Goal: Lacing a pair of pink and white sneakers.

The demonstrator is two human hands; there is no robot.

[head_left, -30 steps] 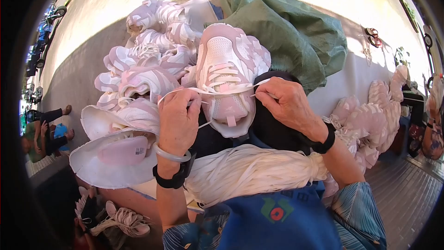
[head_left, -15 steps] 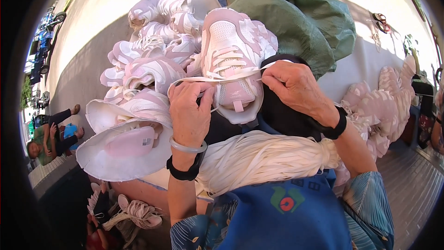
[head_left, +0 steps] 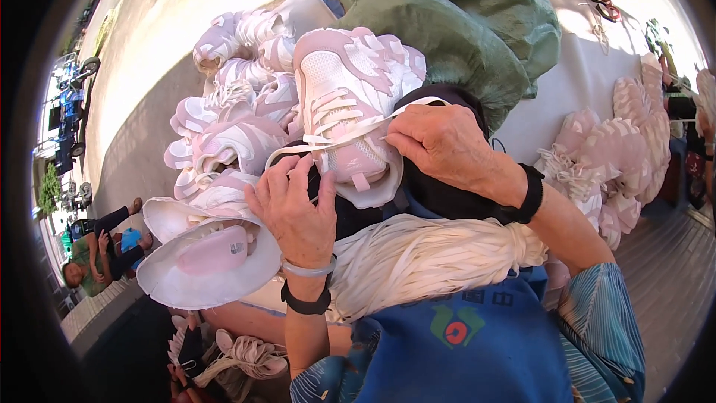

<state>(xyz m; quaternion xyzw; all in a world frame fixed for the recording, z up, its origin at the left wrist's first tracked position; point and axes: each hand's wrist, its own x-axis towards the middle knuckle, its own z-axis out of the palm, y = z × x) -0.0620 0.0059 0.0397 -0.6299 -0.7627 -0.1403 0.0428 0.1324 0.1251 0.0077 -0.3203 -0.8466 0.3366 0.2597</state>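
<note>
A pink and white sneaker (head_left: 344,108) lies in front of me, toe pointing away and tongue toward me. Its white shoelace (head_left: 335,136) is threaded through the eyelets, with the loose ends crossing over the tongue. My right hand (head_left: 451,145) pinches one end at the right side of the shoe. At the left of the tongue, my left hand (head_left: 292,209) has its fingers curled on the other end, which bends round beside them; their exact grip is partly hidden. A thick bundle of cream laces (head_left: 432,254) lies across my lap, over a blue apron (head_left: 462,336).
Similar sneakers (head_left: 235,138) are heaped at the left beside a white hat-like piece (head_left: 201,272). A green tarp sack (head_left: 462,22) stands behind the shoe. More shoes (head_left: 611,149) are piled at the right. A person (head_left: 97,261) sits at the far left.
The lace, stretched nearly straight across the tongue before, now slants and crosses. My left hand's fingers have spread and shifted slightly down; the right stays pinched. The whole view has shifted somewhat.
</note>
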